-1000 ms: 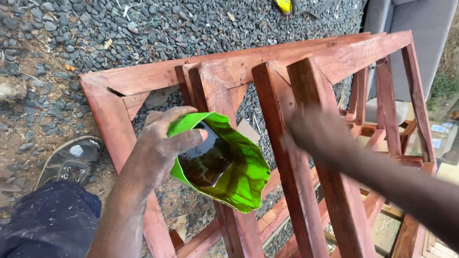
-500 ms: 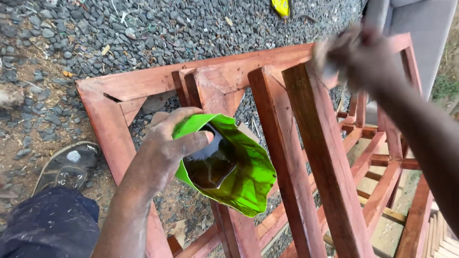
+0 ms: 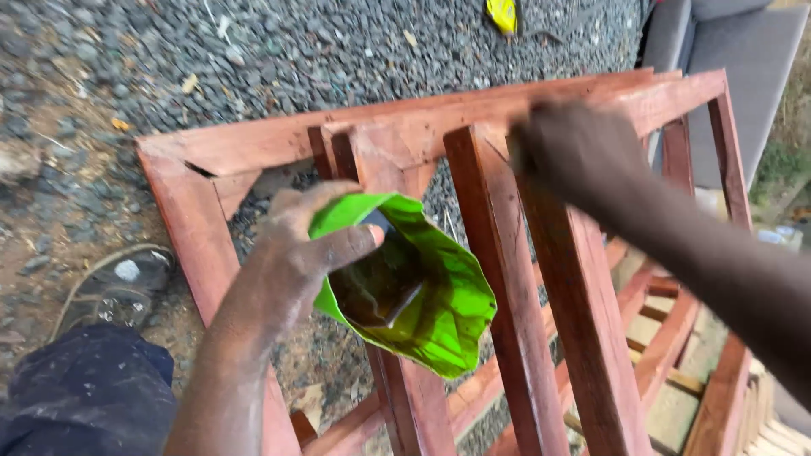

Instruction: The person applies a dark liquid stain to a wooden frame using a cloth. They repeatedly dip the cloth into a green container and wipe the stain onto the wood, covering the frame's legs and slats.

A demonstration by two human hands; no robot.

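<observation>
My left hand (image 3: 296, 245) grips the rim of a bright green cut-open container (image 3: 422, 304) with dark brown liquid inside, held over a reddish-brown wooden frame (image 3: 253, 148). My right hand (image 3: 574, 152) is blurred with motion and rests on the upper end of one upright slat (image 3: 574, 338) of the frame. Its fingers look curled, but the blur hides whether they hold anything. Several stained slats run side by side under both hands.
Grey gravel (image 3: 338, 51) lies around the frame. My shoe (image 3: 118, 283) and dark trouser leg (image 3: 84, 397) are at the lower left. A yellow object (image 3: 504, 13) lies at the top edge, a grey cushioned seat (image 3: 726, 42) stands at the upper right.
My right hand swept up the slat to the frame's top corner, then came back down to the left onto the slat's upper end. The left hand kept the green container nearly still.
</observation>
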